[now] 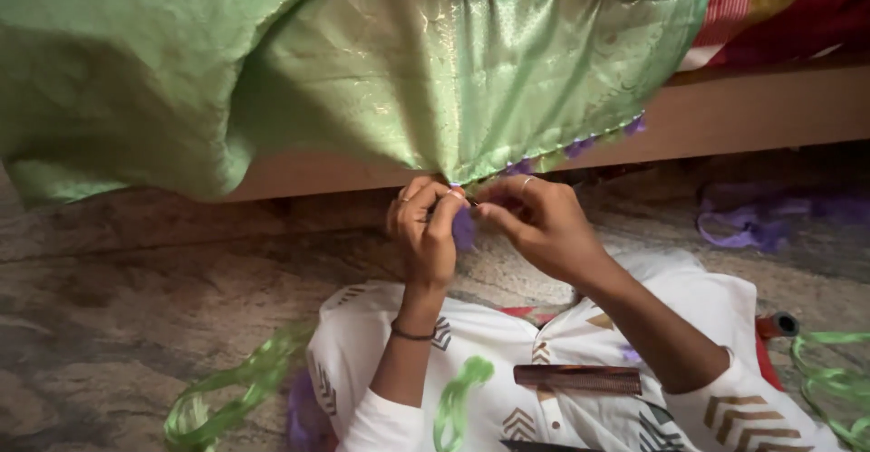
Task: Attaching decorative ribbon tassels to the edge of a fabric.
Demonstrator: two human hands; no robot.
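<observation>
Landmark: green silk cloth [381, 71], gold-woven, draped over the edge of a wooden bed frame [770, 107], its lower hem hanging toward the floor.

Purple tassel [463, 230]: at the lowest point of the cloth's hem, directly under the fold, pinched between both hands.

Left hand [426, 230]: just below the cloth's hem, fingers closed together on the purple tassel; a dark bangle on the wrist.

Right hand [535, 221]: just below the hem, beside the left hand, thumb and forefinger pinched on the same tassel and the hem edge; a ring on one finger.

Row of small purple tassels [580, 146]: along the hem, running up and to the right of the hands.

Brown comb [577, 379]: well below the cloth, lying on the person's white patterned lap.

Green thread strands [458, 398]: on the lap, below the cloth, beside the comb; more green thread [227, 393] on the stone floor to the left, and again at far right [834, 379].

Purple thread heap [752, 221]: on the floor, below the cloth's right end, under the bed frame.
</observation>
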